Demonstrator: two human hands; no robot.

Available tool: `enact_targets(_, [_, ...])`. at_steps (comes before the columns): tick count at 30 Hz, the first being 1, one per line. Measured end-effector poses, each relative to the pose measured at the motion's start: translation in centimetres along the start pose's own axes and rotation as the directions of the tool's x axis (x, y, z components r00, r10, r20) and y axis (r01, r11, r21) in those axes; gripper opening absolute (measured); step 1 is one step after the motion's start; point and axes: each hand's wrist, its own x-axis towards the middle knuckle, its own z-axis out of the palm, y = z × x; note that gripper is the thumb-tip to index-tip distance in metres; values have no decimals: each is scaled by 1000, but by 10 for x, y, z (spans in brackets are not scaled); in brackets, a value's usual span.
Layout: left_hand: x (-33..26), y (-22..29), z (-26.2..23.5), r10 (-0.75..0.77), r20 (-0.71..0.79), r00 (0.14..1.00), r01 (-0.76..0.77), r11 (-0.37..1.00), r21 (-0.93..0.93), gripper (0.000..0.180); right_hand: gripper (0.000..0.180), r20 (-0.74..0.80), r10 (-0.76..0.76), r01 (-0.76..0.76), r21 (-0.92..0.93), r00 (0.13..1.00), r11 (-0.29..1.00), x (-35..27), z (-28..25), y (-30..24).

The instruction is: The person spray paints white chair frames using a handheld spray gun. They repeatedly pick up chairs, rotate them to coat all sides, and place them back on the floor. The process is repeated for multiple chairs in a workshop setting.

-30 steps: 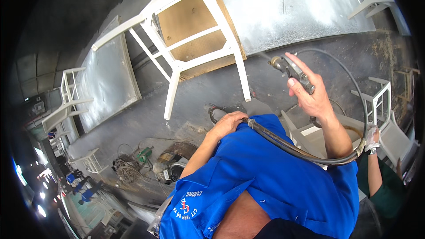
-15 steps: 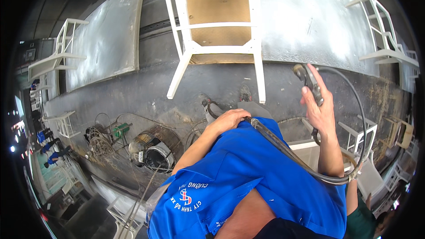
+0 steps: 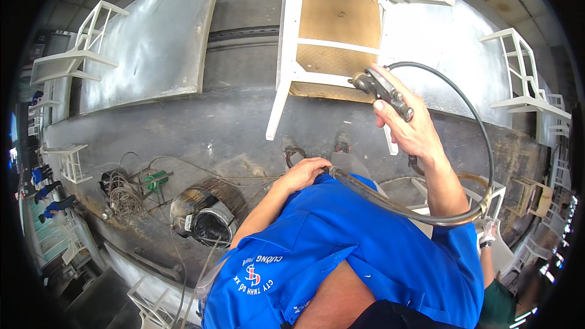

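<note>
A spray gun (image 3: 382, 92) is being gripped by the right hand (image 3: 409, 129) just beside the white chair (image 3: 292, 55); the hose (image 3: 365, 192) is being clasped by the left hand (image 3: 304, 173).

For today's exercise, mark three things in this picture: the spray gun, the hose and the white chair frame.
spray gun (image 3: 384, 91), head view, on its dark body.
hose (image 3: 472, 122), head view, on its arc.
white chair frame (image 3: 286, 42), head view, on its left rail.

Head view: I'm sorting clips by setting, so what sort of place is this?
Probably a furniture paint or finishing workshop: the right hand holds a spray gun on a hose, a white chair frame stands ahead, and more white frames line the grey floor.
</note>
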Motion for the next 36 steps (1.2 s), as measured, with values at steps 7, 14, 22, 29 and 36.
enact_targets(7, [-27,-30,-28,96,123,988,-93,995,-27,30,62,-386,158,-185,-35,909,982,-25,33,-5])
enact_targets(14, [-59,-40,-53,77,140,987,-75,997,-20,29,60,-327,-106,113,2,939,994,-1,85,-28])
enact_targets(22, [-100,-49,-71,12,-15,1000,-12,1000,-21,27,55,-148,-65,40,-167,987,985,30,135,-4])
enact_targets(29, [-118,-48,-86,0,-24,1000,0,1000,-13,26,55,-135,200,-219,-139,970,966,12,173,37])
enact_targets(36, [-127,-57,-99,1,-6,1000,0,997,72,34,56,-313,325,-298,134,892,945,-7,191,101])
